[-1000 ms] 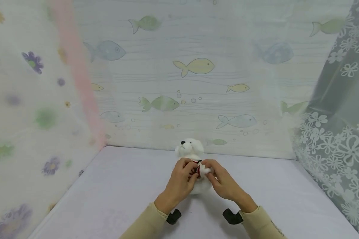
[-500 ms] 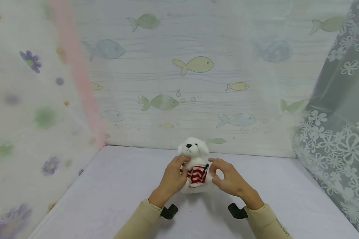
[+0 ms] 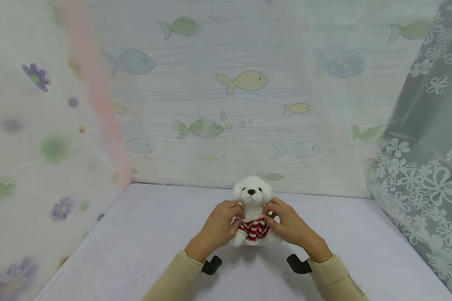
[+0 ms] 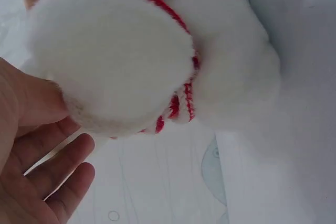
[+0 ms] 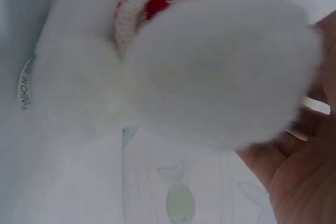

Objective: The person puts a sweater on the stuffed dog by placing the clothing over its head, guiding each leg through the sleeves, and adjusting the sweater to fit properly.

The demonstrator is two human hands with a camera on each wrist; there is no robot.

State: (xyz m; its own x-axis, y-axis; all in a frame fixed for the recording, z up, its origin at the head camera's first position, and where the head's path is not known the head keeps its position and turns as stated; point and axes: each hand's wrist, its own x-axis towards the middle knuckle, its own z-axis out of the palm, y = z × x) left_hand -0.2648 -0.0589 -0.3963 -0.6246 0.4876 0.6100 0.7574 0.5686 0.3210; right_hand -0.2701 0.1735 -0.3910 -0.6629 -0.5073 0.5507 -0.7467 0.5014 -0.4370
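A white plush dog point(image 3: 253, 192) sits upright on the table and faces me, wearing a red-and-white striped knit sweater point(image 3: 254, 230). My left hand point(image 3: 219, 225) holds the dog at one side, thumb and fingers bent at the sweater's upper edge. At the opposite side my right hand point(image 3: 289, 222) pinches near the sweater's shoulder, where a small dark strip point(image 3: 265, 225) shows. In the left wrist view a round white limb point(image 4: 113, 59) hides part of the grip. A similar limb point(image 5: 220, 69) covers the fingertips in the right wrist view.
A white-covered table point(image 3: 165, 234) runs back to a curtain point(image 3: 196, 96) printed with fish. Flowered sheets hang at the left point(image 3: 56, 146) and right point(image 3: 429, 167). Black curved wrist pieces point(image 3: 212, 265) show by the sleeves. A tag point(image 5: 24, 85) sticks out from the dog's body.
The dog has turned from facing left to facing me, moving slightly right and nearer. My right hand, off the dog half a second ago, has come back onto its side; the striped front now shows.
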